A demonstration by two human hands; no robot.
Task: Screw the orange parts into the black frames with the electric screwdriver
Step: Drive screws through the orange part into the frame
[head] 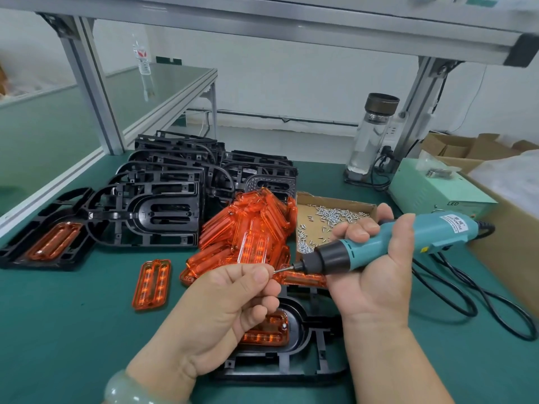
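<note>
The step in hand looks to be loading a screw onto the driver. The left hand (pixel 233 310) pinches something small, probably a silver screw, between thumb and forefinger at the thin steel bit (pixel 284 268) of the teal electric screwdriver (pixel 393 240). The right hand (pixel 376 275) grips the screwdriver round its barrel, tilted with the bit pointing left. To do this well, the screw should sit straight on the bit before the left hand lets go. The driver should then come down upright over an empty hole and start only once the tip is seated, or the thread may cut crooked in the plastic.

The black plastic frame (pixel 291 365) being worked lies on the green table (pixel 87 330) near its front edge, under both hands. A translucent orange ribbed part (pixel 268 330) sits in its opening, with one silver screw head (pixel 283 325) showing at its right corner. More orange parts (pixel 250 228) are heaped at the table's middle, beside a cardboard tray of screws (pixel 329 220).
</note>
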